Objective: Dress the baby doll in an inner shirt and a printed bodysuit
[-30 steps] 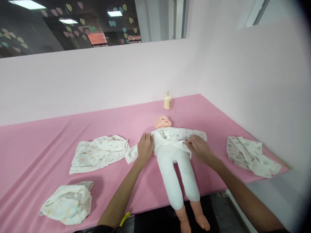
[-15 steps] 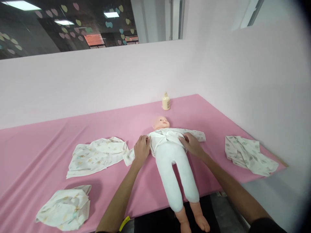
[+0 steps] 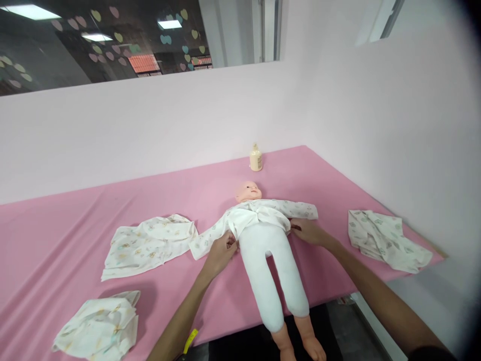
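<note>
A baby doll (image 3: pixel 263 255) lies on its back on the pink-covered table, its head toward the wall and its feet past the near edge. It wears a white patterned baby shirt (image 3: pixel 259 213), sleeves spread to both sides, the front rolled up around the waist. At the shirt's left lower edge my left hand (image 3: pixel 221 251) is closed, fingers pinching the hem. My right hand (image 3: pixel 308 232) is closed at the opposite side of the hem, beside the doll's hip. Its fingertips are partly hidden by the cloth.
A patterned garment (image 3: pixel 148 245) lies flat left of the doll, with a folded cloth (image 3: pixel 99 326) nearer me. Another patterned cloth (image 3: pixel 387 240) rests by the right wall. A cream pump bottle (image 3: pixel 256 159) stands behind the doll's head.
Both hands have shifted down along the shirt's sides toward the hem, the right one also outward. The left sleeve now shows more fully. The doll stays in place.
</note>
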Available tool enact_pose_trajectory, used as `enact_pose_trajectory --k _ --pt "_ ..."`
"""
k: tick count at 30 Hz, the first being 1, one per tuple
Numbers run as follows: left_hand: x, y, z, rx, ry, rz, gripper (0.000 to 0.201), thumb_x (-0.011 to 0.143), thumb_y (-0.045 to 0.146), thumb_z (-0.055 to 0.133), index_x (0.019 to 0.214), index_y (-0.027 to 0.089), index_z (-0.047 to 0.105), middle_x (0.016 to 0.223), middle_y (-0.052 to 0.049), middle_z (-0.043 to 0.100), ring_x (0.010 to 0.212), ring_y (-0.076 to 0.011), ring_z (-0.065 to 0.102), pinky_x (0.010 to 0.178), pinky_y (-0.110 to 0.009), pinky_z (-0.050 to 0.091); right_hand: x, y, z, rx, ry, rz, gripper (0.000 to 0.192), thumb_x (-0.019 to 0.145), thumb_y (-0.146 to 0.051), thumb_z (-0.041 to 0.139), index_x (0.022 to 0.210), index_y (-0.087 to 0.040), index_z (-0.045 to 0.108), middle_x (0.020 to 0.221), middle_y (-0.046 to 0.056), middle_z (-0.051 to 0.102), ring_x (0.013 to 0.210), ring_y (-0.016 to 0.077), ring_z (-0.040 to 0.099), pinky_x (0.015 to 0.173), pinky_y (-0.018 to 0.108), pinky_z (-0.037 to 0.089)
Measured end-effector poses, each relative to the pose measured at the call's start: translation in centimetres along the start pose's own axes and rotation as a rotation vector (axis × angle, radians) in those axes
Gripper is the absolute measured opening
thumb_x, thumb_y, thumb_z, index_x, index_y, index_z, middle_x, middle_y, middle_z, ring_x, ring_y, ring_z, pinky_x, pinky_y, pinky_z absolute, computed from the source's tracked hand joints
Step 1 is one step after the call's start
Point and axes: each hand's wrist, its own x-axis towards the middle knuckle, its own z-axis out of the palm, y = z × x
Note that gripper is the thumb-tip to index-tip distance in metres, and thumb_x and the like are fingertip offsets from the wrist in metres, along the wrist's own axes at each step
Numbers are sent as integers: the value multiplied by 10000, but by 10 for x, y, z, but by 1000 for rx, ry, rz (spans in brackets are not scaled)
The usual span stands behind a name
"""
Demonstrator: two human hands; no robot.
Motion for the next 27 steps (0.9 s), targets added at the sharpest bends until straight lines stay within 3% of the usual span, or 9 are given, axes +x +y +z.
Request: enact_pose_trajectory --k 4,8,11,13,14,16,19,22,27 --pt "7 -4 5 298 176 19 108 861 233 409 779 203 473 736 -3 609 659 -163 539 614 -281 365 13 -7 11 -147 188 33 253 904 -174 385 759 -190 593 754 30 636 717 187 570 645 294 396" --pt "6 -10 10 471 318 57 140 886 220 344 779 213 436 766 -16 582 666 -184 506 613 -308 356 14 -9 19 -229 312 61 272 913 -168 369 857 -185 635 939 98 633 921 250 561 815 371 422" --pt "9 -14 10 506 443 152 149 871 247 407 960 192 511 1056 -94 591 975 -253 557 800 -379 448 13 -8 18 -305 413 10 227 890 -208 460 1003 -192 657 1227 137 555 1169 304 473 1008 446 357" --pt "16 -15 4 527 522 193 378 841 290 490 1197 165 492 1336 -152 473 1270 -321 427 1012 -471 389 15 -7 13 -308 447 -50 332 859 -247 527 1177 -195 606 1377 138 470 1282 312 404 1077 453 320" --pt "21 -15 -1 530 518 189 526 825 318 528 1316 155 430 1443 -167 383 1365 -344 330 1090 -510 319 18 -6 9 -288 436 -74 424 845 -268 548 1262 -189 556 1420 139 442 1319 310 380 1097 448 311" --pt "34 -14 -14 513 395 144 786 802 386 578 1474 135 257 1547 -182 257 1446 -362 205 1160 -544 210 28 -4 0 -227 356 -91 590 824 -317 574 1382 -172 451 1455 145 432 1353 307 369 1113 441 307" --pt "51 -9 -34 434 120 96 942 789 463 595 1530 112 132 1563 -192 264 1451 -364 223 1158 -519 239 46 -2 -13 -163 179 -84 697 799 -367 598 1440 -180 398 1439 130 487 1331 310 424 1112 442 308" --pt "60 -1 -45 394 29 143 795 792 417 579 1482 151 287 1485 -160 412 1357 -344 392 1089 -470 346 60 -2 -19 -146 89 -76 703 777 -355 618 1434 -199 424 1397 101 545 1269 300 496 1092 430 327" --pt "65 6 -48 355 52 193 553 767 313 556 1297 167 499 1246 -98 601 1098 -260 569 917 -352 446 68 -4 -18 -160 89 -54 658 747 -316 644 1377 -190 499 1314 111 605 1172 306 557 1005 414 399"
